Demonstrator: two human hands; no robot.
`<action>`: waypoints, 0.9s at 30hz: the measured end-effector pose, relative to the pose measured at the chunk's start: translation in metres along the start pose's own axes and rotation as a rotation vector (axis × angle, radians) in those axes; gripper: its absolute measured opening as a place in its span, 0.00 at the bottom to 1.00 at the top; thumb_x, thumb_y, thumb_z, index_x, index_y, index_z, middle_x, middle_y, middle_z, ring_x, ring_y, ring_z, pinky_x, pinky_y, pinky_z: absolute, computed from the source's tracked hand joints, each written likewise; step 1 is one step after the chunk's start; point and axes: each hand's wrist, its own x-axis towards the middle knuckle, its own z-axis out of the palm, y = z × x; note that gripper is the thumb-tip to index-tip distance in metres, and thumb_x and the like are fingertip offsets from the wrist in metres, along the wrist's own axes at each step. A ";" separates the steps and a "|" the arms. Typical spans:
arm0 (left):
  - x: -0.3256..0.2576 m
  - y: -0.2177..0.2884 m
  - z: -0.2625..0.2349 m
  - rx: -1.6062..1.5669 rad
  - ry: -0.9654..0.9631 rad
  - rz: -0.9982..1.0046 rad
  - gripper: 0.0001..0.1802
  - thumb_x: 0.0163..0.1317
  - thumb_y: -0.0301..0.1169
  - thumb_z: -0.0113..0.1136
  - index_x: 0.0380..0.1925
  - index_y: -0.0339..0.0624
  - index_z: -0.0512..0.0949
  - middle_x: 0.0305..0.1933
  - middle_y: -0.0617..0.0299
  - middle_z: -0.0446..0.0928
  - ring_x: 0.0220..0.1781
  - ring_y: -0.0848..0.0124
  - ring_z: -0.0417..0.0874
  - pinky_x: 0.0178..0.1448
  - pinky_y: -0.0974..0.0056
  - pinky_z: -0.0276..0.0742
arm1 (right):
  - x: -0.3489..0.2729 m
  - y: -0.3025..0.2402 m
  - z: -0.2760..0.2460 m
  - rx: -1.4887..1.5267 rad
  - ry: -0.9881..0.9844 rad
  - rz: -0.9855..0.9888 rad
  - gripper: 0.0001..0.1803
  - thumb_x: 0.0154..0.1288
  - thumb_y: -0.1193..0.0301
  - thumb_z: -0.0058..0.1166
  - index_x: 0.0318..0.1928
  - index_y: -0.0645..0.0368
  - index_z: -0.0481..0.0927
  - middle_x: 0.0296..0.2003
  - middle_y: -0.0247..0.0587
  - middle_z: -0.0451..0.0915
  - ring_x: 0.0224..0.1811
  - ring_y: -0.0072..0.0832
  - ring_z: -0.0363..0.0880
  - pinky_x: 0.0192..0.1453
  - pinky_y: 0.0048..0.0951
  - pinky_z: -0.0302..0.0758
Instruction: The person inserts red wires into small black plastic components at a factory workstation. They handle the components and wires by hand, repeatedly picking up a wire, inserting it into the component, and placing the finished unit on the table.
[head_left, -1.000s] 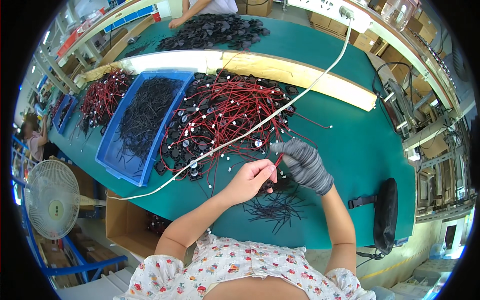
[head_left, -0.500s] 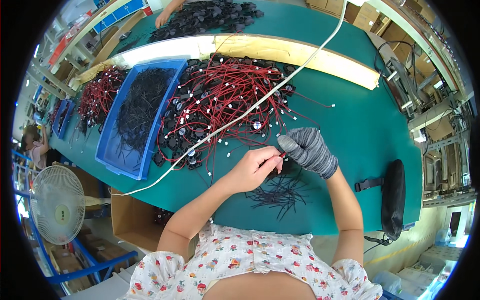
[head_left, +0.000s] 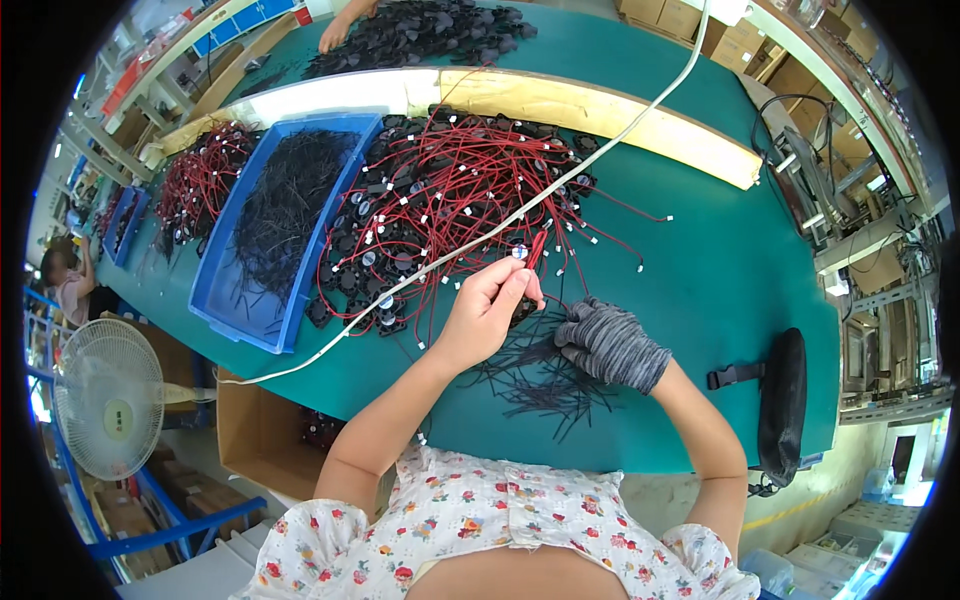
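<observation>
My bare left hand [head_left: 488,312] pinches a folded bundle of red wires [head_left: 537,250], whose loop sticks up past the fingertips. A black part, probably a small fan [head_left: 522,312], hangs below that hand, mostly hidden. Close by on the right, my right hand [head_left: 607,342] wears a grey knitted glove. Its fingers are curled together at the upper right of a loose pile of thin black strips [head_left: 555,393]. Whether a strip is between those fingers cannot be made out. Beyond both hands lies a heap of small black fans with red wires and white connectors [head_left: 450,190].
A blue tray [head_left: 205,300] of black strips stands left of the heap. A white cable [head_left: 600,150] crosses above the green table [head_left: 720,260]. A black pouch [head_left: 785,400] lies at the right edge. A pale barrier [head_left: 620,112] runs behind; another person's hand [head_left: 333,38] is beyond it.
My hands have parted. The left has moved slightly up with the red wires, now seen as a folded bundle; the gloved right has dropped down to the black strips.
</observation>
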 end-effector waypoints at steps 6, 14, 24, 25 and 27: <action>0.000 0.002 -0.006 0.206 -0.120 0.007 0.12 0.65 0.28 0.43 0.24 0.34 0.69 0.30 0.60 0.71 0.33 0.75 0.72 0.41 0.69 0.70 | -0.003 0.001 -0.009 0.213 0.184 -0.096 0.07 0.53 0.68 0.54 0.32 0.56 0.78 0.32 0.40 0.74 0.38 0.38 0.73 0.46 0.38 0.70; -0.003 0.011 -0.002 0.363 -0.324 0.013 0.11 0.62 0.26 0.46 0.23 0.33 0.73 0.37 0.58 0.72 0.34 0.73 0.73 0.41 0.69 0.69 | 0.000 0.005 -0.011 0.497 0.302 0.092 0.07 0.54 0.70 0.54 0.32 0.59 0.76 0.25 0.45 0.76 0.31 0.42 0.75 0.38 0.36 0.72; -0.002 0.008 -0.004 0.482 -0.231 0.038 0.08 0.61 0.23 0.45 0.25 0.32 0.72 0.28 0.59 0.72 0.30 0.72 0.73 0.37 0.69 0.69 | 0.009 -0.009 -0.032 0.546 0.325 0.150 0.09 0.58 0.70 0.52 0.35 0.63 0.75 0.24 0.48 0.76 0.25 0.37 0.74 0.32 0.31 0.73; -0.002 0.007 -0.004 0.456 -0.189 0.030 0.08 0.61 0.23 0.45 0.25 0.31 0.71 0.27 0.59 0.72 0.30 0.73 0.73 0.36 0.69 0.69 | 0.007 -0.008 -0.035 0.594 0.363 0.132 0.08 0.59 0.71 0.51 0.35 0.63 0.75 0.24 0.46 0.76 0.24 0.34 0.74 0.32 0.30 0.73; -0.001 0.009 -0.003 0.372 -0.146 0.012 0.10 0.63 0.25 0.44 0.24 0.33 0.71 0.28 0.60 0.72 0.31 0.74 0.73 0.38 0.70 0.69 | 0.005 -0.006 -0.040 0.691 0.438 0.095 0.07 0.60 0.73 0.49 0.36 0.65 0.75 0.23 0.43 0.76 0.23 0.28 0.73 0.33 0.28 0.72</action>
